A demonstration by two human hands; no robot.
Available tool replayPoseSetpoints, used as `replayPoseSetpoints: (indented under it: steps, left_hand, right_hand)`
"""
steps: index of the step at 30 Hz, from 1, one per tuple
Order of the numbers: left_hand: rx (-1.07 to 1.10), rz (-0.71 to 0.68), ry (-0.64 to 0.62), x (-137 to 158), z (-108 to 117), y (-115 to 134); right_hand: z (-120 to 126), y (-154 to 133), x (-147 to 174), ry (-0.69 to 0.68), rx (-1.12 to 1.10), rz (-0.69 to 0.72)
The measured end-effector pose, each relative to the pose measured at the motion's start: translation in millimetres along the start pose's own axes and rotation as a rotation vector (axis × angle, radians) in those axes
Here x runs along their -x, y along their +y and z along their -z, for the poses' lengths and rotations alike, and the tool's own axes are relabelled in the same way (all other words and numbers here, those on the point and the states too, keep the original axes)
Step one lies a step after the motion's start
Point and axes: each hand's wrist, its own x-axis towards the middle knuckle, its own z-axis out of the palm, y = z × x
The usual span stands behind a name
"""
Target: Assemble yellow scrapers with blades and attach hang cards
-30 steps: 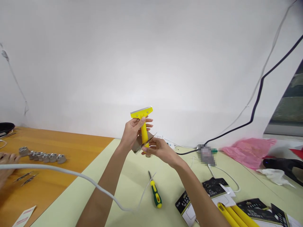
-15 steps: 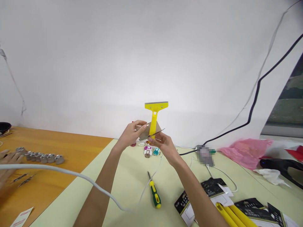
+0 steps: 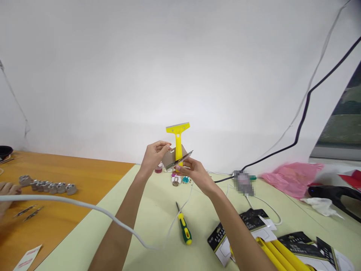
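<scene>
A yellow scraper [image 3: 178, 145] with a wide head and a metal edge stands nearly upright between my hands, above the light green table [image 3: 152, 210]. A bent grey-brown packaging card [image 3: 168, 158] wraps around the lower part of its handle. My left hand [image 3: 153, 156] is closed, pinching the card's upper left corner beside a small slot. The fingers of my right hand [image 3: 196, 171] grip the bottom of the handle together with the card's lower edge; the fingers behind are partly hidden. Below them on the table lies a green and yellow screwdriver [image 3: 184, 229].
Several black-and-white cards [image 3: 221, 241] and yellow scraper handles [image 3: 278, 254] lie at front right. A white cable [image 3: 93, 205] crosses the foreground. At left, another person's hand [image 3: 8, 190] is near metal parts [image 3: 59, 187] on an orange table. A pink bag [image 3: 293, 178] lies right.
The scraper has shifted slightly left and its head now tilts, right end higher. The card around the handle has turned and shows more of its lower flap. The other person's hand moved left.
</scene>
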Motion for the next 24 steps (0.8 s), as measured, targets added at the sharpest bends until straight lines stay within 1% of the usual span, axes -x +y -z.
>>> replayPoseSetpoints:
  steps: [3,8,13,16,20,22,24]
  left_hand:
    - [0.017,0.035,-0.046,2.3,1.4,4.6]
    - [0.206,0.082,-0.209,9.9,-0.4,13.9]
    - [0.302,0.139,-0.356,9.2,-0.1,2.0]
    - [0.343,0.133,-0.425,7.1,1.3,-5.7]
    - [0.369,0.084,-0.457,7.6,-0.1,-5.9]
    - [0.333,0.082,-0.421,9.1,-4.1,-3.0]
    - [0.300,0.099,-0.346,10.9,-10.1,0.3]
  right_hand:
    - [0.7,1.1,-1.3,0.040,-0.024,0.020]
    - [4.5,4.5,-5.0,0.141,-0.082,0.072]
    - [6.0,3.7,-5.6,0.219,-0.165,0.076]
    - [5.1,0.2,-4.1,0.232,-0.176,0.072]
    - [5.0,-3.2,-2.6,0.220,-0.154,0.077]
    - [5.8,-2.9,-2.5,0.211,-0.131,0.094]
    - [7.1,-1.5,-2.7,0.199,-0.110,0.114]
